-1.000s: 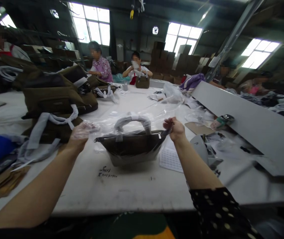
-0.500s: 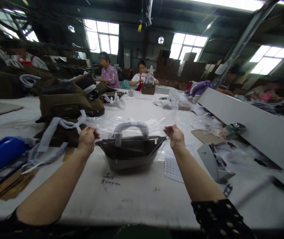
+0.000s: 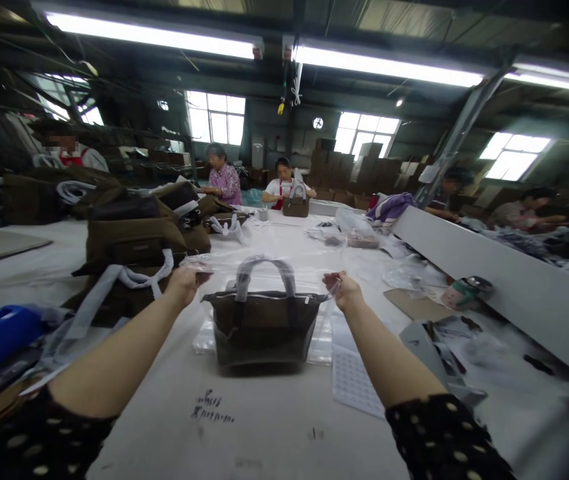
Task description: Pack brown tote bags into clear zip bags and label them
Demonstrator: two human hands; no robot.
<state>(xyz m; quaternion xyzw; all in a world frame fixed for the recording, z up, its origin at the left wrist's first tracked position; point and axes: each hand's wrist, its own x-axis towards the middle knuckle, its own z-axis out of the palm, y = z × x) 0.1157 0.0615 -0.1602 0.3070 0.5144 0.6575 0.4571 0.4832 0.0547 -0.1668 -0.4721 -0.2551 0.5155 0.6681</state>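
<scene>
A dark olive handbag (image 3: 265, 337) stands upright in front of me inside a clear plastic bag (image 3: 309, 261). Its two arched handles are wrapped in pale, see-through material, and a zip runs along its top edge. My left hand (image 3: 188, 283) pinches the plastic bag's upper edge on the left, above the handbag's corner. On the other side, my right hand (image 3: 343, 290) is closed on the same edge. Between both hands the film is stretched taut across the handles. Flat clear plastic (image 3: 204, 339) lies on the table behind the handbag.
Olive bags (image 3: 132, 240) are piled at the left, near a blue object (image 3: 2, 337). A printed sheet (image 3: 357, 380), a grey tape dispenser (image 3: 439, 360) and a bottle (image 3: 467, 292) lie at the right, before a white board (image 3: 504, 287). Several people work farther back.
My view has tilted upward. The handbag now shows more of its front and hangs or stands straighter, with the plastic drawn higher around its handles. Both hands keep their grip on the film.
</scene>
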